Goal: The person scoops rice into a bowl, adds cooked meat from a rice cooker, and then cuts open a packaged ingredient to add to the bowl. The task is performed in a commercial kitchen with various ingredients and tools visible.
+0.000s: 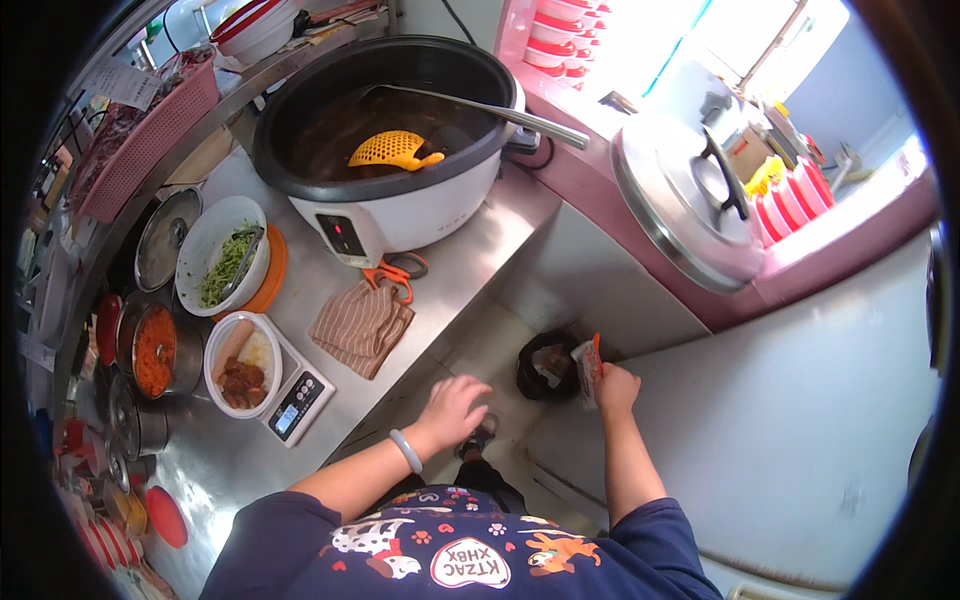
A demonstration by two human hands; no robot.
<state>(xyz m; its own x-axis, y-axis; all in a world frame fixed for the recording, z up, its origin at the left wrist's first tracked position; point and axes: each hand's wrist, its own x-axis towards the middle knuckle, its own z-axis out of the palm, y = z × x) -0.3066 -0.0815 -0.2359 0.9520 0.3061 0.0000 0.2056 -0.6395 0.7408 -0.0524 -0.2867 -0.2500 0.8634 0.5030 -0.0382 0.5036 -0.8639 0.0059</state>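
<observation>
Stainless steel runs all along the left, a brushed, scuffed counter with a pale floor dropping away beside it. Nearest, the left hand hangs low off the counter's edge, fingers spread loose and holding nothing, a pale bangle on the wrist. The right hand reaches down, fingers pinched on a small crinkly packet, white with an orange-red edge, held right over the rim of a black-lined bin on the floor. Up on the counter, a digital scale carries a round white bowl of brown chunks. Beside it lies a folded striped cloth, soft and ribbed, with orange-handled scissors just past it. Left of those, a white bowl of green shreds sits on an orange plate. Farther back looms a big white rice cooker, dark inside, a yellow perforated skimmer and a long metal ladle resting in it. Off right, its domed metal lid lies on the pink ledge.
</observation>
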